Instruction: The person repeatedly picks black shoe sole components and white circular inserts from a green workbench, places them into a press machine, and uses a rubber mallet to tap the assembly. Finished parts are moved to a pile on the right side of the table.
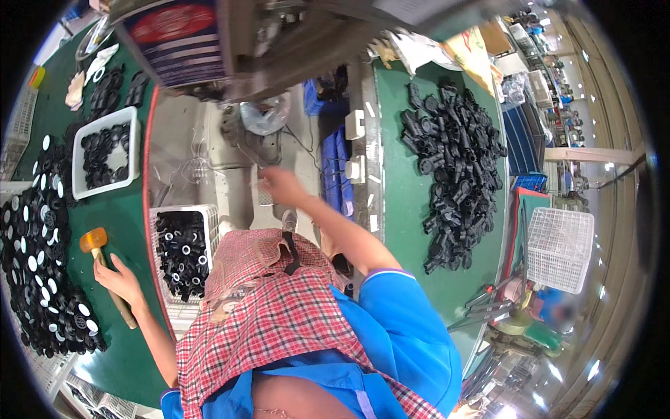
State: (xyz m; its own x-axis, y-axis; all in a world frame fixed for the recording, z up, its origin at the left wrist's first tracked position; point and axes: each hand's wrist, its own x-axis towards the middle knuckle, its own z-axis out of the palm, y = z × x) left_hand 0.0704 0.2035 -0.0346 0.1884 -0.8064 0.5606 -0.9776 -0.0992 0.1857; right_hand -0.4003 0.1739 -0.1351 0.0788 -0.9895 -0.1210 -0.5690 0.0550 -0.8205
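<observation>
A mallet [93, 240] with an orange head and a wooden handle is at the left green table. My left hand [120, 282] lies across its handle just below the head, fingers bent over the wood. Out in front of my body, above the floor between the two tables, is my right hand [283, 186]. It is smeared by motion, so its fingers and anything in them cannot be made out. Left of the mallet spreads a heap of round black parts [43, 230], several with white discs. Beyond it stands a white tray [137, 150] with black ring-like parts inside.
A white crate [212, 227] of black parts with white rings stands by my left leg. On the right green table [398, 216] is a pile of black pipe-like fittings [457, 167]. A white basket [560, 244] sits farther right. Machine parts and a sign [178, 49] overhang the front.
</observation>
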